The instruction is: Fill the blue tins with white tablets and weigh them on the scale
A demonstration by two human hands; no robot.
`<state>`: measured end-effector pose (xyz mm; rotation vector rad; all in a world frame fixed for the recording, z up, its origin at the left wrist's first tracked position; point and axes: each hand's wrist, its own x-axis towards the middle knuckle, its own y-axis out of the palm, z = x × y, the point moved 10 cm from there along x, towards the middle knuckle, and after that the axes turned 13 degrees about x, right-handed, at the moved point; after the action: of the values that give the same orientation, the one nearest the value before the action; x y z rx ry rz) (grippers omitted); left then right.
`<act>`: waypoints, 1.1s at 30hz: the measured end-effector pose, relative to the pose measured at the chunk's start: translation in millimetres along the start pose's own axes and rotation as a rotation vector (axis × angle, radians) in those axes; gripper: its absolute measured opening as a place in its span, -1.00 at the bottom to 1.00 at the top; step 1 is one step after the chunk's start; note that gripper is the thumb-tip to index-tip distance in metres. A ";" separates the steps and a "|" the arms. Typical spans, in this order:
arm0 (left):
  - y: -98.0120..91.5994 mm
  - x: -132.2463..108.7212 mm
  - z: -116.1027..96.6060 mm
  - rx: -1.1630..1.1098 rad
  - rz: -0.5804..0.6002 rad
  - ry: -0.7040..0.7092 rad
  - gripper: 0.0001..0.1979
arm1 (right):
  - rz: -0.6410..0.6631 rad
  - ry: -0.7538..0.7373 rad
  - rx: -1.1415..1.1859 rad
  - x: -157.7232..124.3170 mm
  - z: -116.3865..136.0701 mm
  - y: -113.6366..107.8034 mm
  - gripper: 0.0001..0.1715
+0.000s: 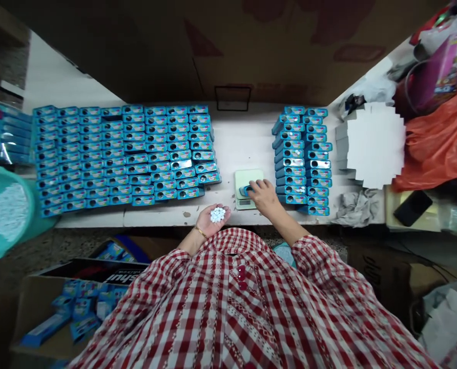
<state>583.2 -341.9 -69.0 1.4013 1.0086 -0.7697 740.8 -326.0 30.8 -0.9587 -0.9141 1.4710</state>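
My left hand (207,222) is turned palm up and cupped, holding a small heap of white pellets (217,214). My right hand (265,197) reaches over a pale green digital scale (244,177), its fingers gripping a small blue box (245,190) on the weighing plate. The hand partly hides that box. To the left, many identical blue boxes (136,169) with dark openings stand in tight rows. Two more columns of blue boxes (290,161) are on the right, and a few of them have white pellets lying on top.
At far left, a turquoise tub (30,205) holds white pellets. A big cardboard box (167,56) rises behind the table. White card sheets (374,146), an orange plastic bag (439,143) and a dark phone (413,207) lie right. Below left, a carton (40,292) contains blue packs.
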 end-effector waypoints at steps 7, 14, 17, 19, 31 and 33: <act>-16.6 -2.5 -8.3 -0.038 -0.031 0.032 -0.81 | -0.307 0.133 0.216 -28.0 -44.2 -24.3 -0.68; -23.6 0.2 -17.7 -0.051 -0.057 0.054 -0.81 | -0.486 0.328 0.528 -70.7 -91.3 -18.7 -0.62; -25.3 0.3 -19.5 -0.059 -0.072 0.058 -0.82 | -0.477 0.384 0.698 -65.4 -99.0 2.1 -0.53; -26.2 0.4 -19.7 -0.060 -0.071 0.060 -0.82 | -0.461 0.414 0.800 -59.3 -103.4 16.7 -0.45; -26.1 3.3 -17.8 -0.036 -0.047 0.086 -0.79 | -0.354 0.396 1.070 -23.8 -113.0 60.9 -0.27; -19.6 10.0 -18.2 -0.030 -0.028 0.091 -0.78 | -0.323 0.357 1.059 -18.1 -110.4 61.2 -0.37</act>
<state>567.5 -323.7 -84.5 1.4097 1.1080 -0.7133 821.7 -346.2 -65.6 -0.2330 0.0401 1.1920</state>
